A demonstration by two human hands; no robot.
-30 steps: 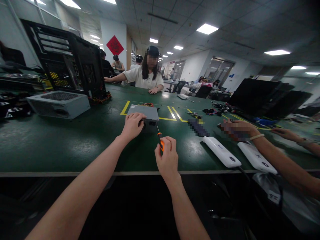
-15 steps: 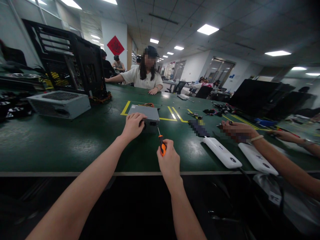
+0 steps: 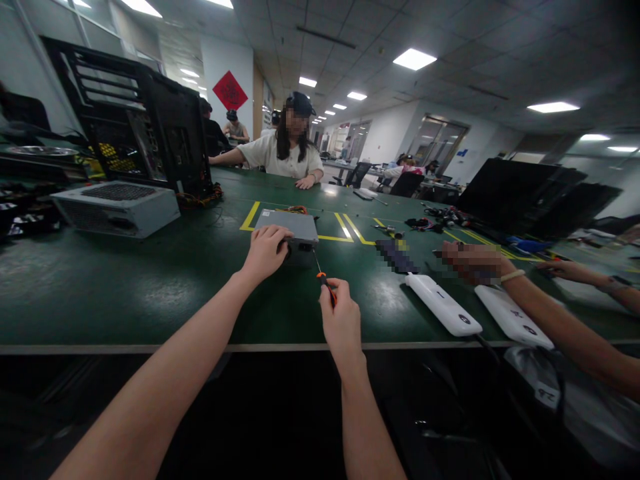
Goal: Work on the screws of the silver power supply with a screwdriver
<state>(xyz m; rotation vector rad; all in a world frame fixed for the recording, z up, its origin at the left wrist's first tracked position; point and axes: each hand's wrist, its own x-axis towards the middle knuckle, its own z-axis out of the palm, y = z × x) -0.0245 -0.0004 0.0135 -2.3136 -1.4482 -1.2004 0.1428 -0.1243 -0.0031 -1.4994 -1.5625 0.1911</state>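
The right hand [image 3: 341, 321] is closed around the orange handle of a screwdriver [image 3: 324, 278], nearer the viewer than the small power supply unit [image 3: 294, 235], which serves here as the reference landmark. The screwdriver shaft slants up and away from the hand, and its tip sits at the near right corner of the power supply unit; actual contact cannot be confirmed. The left hand [image 3: 265, 252] lies on the near left corner of the power supply unit, fingers curled over its top edge and front face, gripping the casing. The power supply unit rests flat on the green tabletop [image 3: 125, 287], just in front of a yellow tape marking [image 3: 345, 230]. To the right of the power supply unit, two white oblong devices [image 3: 443, 303] lie side by side on the tabletop, and a co-worker's forearm [image 3: 545, 313] extends over them from the right edge of the view. To the left of the power supply unit, well apart, a larger grey power supply [image 3: 117, 207] sits on the tabletop, with an open black computer case [image 3: 135, 127] standing upright just behind it. Beyond the power supply unit, on the far side of the tabletop, a seated person in a white shirt [image 3: 287, 157] rests one hand on the surface. Far right of the power supply unit, a loose bundle of cables [image 3: 435, 217] lies on the tabletop.
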